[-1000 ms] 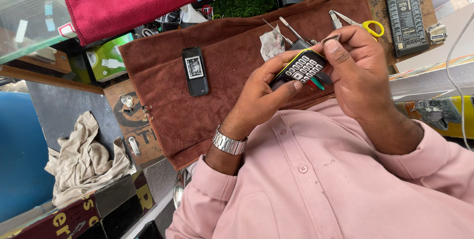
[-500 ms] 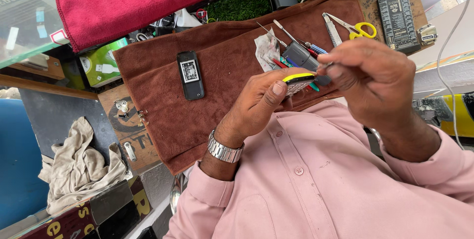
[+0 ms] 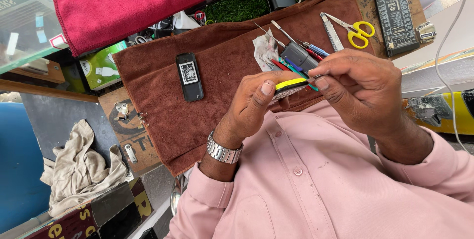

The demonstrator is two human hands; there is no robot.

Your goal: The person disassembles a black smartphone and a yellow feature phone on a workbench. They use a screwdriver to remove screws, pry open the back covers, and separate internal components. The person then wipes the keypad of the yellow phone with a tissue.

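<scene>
My left hand [image 3: 252,103], with a metal watch on its wrist, grips a small keypad phone [image 3: 289,85] that has a yellow edge, holding it edge-on above a brown towel [image 3: 222,56]. My right hand [image 3: 363,88] pinches a thin metal tool [image 3: 312,76] whose tip rests at the phone's right end. Both hands are close to my chest, over my pink shirt.
A black phone [image 3: 189,76] lies face up on the brown towel. Several screwdrivers and a grey block [image 3: 298,54], a crumpled tissue [image 3: 264,49], yellow-handled scissors [image 3: 356,28] and a dark flat device [image 3: 396,16] lie beyond my hands. A red towel [image 3: 128,2] and a beige rag [image 3: 81,170] are at the left.
My left hand has turned the phone from keypad-up to edge-on. My right hand has shifted from over the keypad to the phone's right end with the tool.
</scene>
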